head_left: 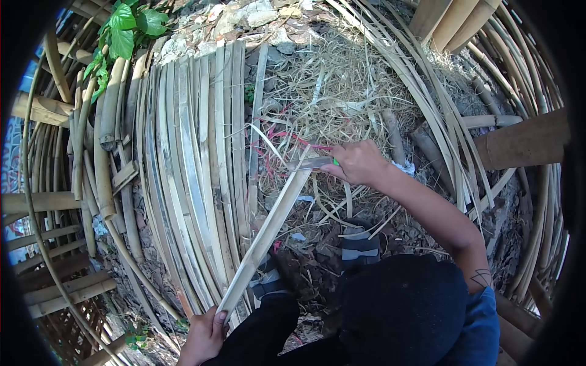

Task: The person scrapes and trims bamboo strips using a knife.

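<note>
A long, pale split bamboo strip [264, 241] slants from the lower left up to the centre. My left hand [206, 334] is closed round its lower end. My right hand [357, 163] is closed on the handle of a knife, of which a bit of green shows. The knife's flat grey blade [310, 163] lies across the strip's upper end and touches it. A thin curled sliver [268, 144] stands up from near the blade. Just above the blade, a pink string [317, 146] runs towards my right hand.
Many long bamboo strips [190, 165] lie side by side on the left. Shavings [336, 91] cover the ground ahead. Bent strips [421, 91] arc at the right, near a thick bamboo pole [522, 140]. My shoes [359, 244] are below centre. Leaves [122, 36] hang at upper left.
</note>
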The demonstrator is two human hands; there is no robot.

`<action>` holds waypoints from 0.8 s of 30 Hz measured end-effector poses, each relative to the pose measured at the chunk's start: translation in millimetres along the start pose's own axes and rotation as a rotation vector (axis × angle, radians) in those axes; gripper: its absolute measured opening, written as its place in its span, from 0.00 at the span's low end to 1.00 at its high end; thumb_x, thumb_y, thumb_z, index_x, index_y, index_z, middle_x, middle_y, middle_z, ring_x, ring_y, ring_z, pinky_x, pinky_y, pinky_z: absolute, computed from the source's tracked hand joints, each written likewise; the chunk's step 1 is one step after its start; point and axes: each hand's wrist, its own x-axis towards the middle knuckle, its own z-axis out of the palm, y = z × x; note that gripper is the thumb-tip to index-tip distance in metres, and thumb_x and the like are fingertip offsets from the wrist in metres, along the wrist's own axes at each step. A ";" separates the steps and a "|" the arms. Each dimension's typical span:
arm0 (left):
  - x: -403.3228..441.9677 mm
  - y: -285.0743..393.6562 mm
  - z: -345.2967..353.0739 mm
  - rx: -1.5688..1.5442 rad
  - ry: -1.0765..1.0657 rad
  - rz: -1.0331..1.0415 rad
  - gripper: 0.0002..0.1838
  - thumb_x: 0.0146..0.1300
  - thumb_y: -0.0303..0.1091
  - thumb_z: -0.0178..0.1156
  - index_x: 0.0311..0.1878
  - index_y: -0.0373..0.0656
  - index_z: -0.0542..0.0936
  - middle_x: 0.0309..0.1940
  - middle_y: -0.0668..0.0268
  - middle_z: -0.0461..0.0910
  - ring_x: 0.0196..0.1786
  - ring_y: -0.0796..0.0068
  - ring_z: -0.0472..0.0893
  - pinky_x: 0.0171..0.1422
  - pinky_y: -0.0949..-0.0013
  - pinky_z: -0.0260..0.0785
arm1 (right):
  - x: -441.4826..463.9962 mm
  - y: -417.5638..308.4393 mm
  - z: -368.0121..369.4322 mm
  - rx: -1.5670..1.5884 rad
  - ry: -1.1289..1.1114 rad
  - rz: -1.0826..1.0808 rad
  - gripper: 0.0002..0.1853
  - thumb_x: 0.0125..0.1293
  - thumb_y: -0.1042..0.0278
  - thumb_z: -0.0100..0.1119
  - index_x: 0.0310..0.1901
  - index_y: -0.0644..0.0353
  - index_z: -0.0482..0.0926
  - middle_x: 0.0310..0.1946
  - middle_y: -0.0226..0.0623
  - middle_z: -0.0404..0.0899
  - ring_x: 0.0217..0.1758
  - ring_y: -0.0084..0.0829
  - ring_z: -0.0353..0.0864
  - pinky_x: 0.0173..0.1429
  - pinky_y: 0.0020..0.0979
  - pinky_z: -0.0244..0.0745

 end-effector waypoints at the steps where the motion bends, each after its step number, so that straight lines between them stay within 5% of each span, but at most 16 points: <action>1: -4.0 -2.2 -4.7 0.009 -0.011 -0.006 0.25 0.81 0.46 0.44 0.31 0.35 0.72 0.13 0.65 0.72 0.15 0.74 0.75 0.23 0.67 0.67 | -3.5 -5.1 0.5 0.009 -0.004 0.011 0.31 0.71 0.35 0.53 0.28 0.61 0.79 0.16 0.40 0.79 0.17 0.43 0.82 0.19 0.42 0.74; 17: -17.1 -8.3 -30.2 0.055 0.029 -0.020 0.21 0.80 0.42 0.48 0.33 0.35 0.74 0.13 0.64 0.74 0.16 0.70 0.78 0.25 0.64 0.70 | 14.5 3.7 -20.6 -0.126 0.049 -0.077 0.29 0.66 0.36 0.59 0.24 0.58 0.75 0.14 0.38 0.74 0.14 0.39 0.78 0.18 0.41 0.71; 20: -22.2 -18.3 -28.9 0.016 0.051 -0.022 0.22 0.80 0.42 0.47 0.34 0.34 0.75 0.13 0.64 0.74 0.17 0.71 0.78 0.25 0.65 0.71 | 16.5 23.6 -30.3 -0.111 0.063 -0.088 0.33 0.72 0.35 0.51 0.23 0.60 0.78 0.12 0.41 0.75 0.14 0.41 0.79 0.15 0.41 0.69; 22: -36.6 -47.5 -30.1 0.051 0.067 -0.104 0.22 0.80 0.43 0.47 0.35 0.34 0.76 0.14 0.63 0.74 0.17 0.72 0.78 0.25 0.66 0.71 | 19.1 74.8 -35.6 -0.059 0.088 0.595 0.33 0.77 0.39 0.45 0.26 0.63 0.79 0.15 0.48 0.78 0.16 0.48 0.80 0.19 0.46 0.72; 24: -35.3 -68.5 -30.7 0.025 0.091 -0.145 0.23 0.81 0.44 0.45 0.38 0.33 0.77 0.15 0.64 0.74 0.18 0.76 0.76 0.25 0.67 0.70 | 32.1 57.0 -63.8 -0.050 0.186 0.501 0.33 0.78 0.41 0.42 0.27 0.64 0.79 0.16 0.50 0.78 0.19 0.50 0.81 0.22 0.48 0.74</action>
